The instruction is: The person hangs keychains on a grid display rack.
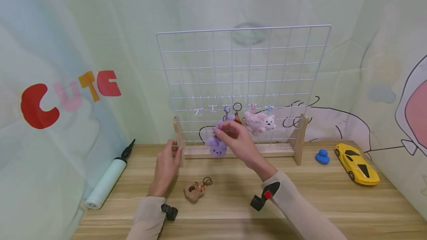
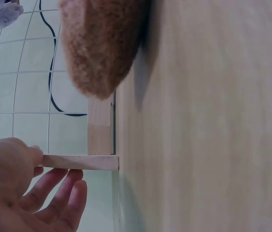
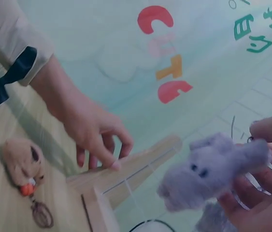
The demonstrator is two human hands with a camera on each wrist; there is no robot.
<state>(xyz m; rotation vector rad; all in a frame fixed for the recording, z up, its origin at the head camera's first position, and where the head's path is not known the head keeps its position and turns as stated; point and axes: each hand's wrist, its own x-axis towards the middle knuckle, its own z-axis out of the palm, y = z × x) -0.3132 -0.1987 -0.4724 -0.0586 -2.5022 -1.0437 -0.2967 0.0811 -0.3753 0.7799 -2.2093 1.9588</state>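
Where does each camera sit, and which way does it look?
Head: on the person's head, looking forward and down at the white wire grid rack; the left hand, right hand and both sleeves show.
Left wrist: on that wrist, looking sideways-on along the tabletop, past the brown plush keychain; only the left hand shows.
Right wrist: on that wrist, looking across the purple plush keychain toward the left hand; part of the right hand shows too.
Shared: head and right wrist both show the CUTE letters.

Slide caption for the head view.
Right hand holding a purple plush keychain before a wire grid, left hand gripping the wooden stand.
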